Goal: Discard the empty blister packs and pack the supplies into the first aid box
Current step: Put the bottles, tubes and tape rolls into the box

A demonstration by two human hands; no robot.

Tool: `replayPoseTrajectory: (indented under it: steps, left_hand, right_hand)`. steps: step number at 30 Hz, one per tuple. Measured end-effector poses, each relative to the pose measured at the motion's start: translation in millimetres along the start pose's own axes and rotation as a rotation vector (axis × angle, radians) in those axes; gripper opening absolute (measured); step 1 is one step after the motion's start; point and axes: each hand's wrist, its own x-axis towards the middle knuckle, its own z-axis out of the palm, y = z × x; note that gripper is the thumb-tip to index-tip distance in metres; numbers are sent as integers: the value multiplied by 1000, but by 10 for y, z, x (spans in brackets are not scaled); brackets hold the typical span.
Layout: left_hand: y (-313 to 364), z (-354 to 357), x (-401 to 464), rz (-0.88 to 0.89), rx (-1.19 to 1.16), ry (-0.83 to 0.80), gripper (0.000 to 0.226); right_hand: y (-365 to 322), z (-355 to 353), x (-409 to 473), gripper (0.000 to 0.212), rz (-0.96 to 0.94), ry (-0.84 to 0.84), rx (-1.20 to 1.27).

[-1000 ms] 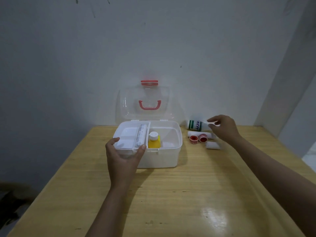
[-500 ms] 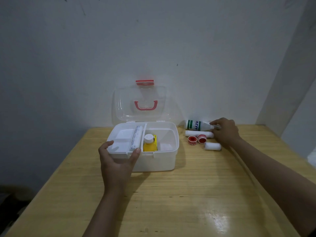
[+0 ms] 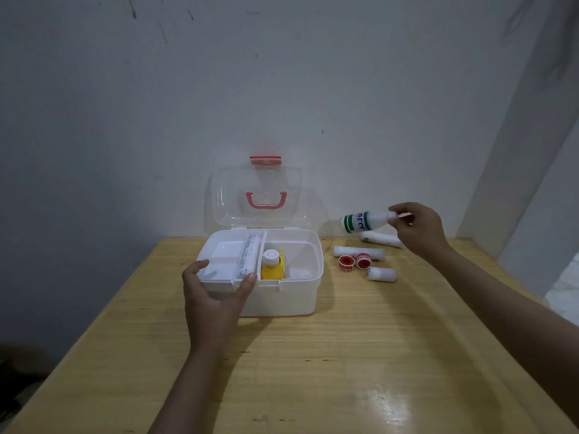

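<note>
The white first aid box (image 3: 291, 297) stands open on the table, its clear lid (image 3: 257, 195) with a pink handle upright behind it. Inside lie a white inner tray (image 3: 224, 261), a rolled bandage (image 3: 247, 255) and a yellow bottle (image 3: 272, 264). My left hand (image 3: 213, 296) grips the tray's front edge. My right hand (image 3: 418, 228) holds a white bottle with green bands (image 3: 365, 222) by its neck, lifted above the table to the right of the box. On the table beyond it lie white bandage rolls (image 3: 380, 274) and two red tape rolls (image 3: 354, 262).
The wooden table (image 3: 344, 355) meets a grey wall behind the box and a wall corner at the right. Another white roll (image 3: 380, 239) lies under my right hand. The table's left edge drops off into shadow.
My right hand closed on the green-banded bottle where it lay on the table and has lifted it into the air. My left hand has stayed on the tray.
</note>
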Motion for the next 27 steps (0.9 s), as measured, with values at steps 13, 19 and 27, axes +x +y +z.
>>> replayPoseTrajectory:
  steps: [13, 19, 27]
  left_hand:
    - [20, -14, -1, 13, 19, 11, 73]
    - [14, -19, -1, 19, 19, 2, 73]
    - [22, -28, -9, 25, 18, 3, 74]
  right_hand:
    - [-1131, -239, -263, 22, -235, -357, 239]
    - [-1226, 10, -459, 18, -253, -436, 178]
    - [-1232, 300, -670, 13, -153, -507, 231]
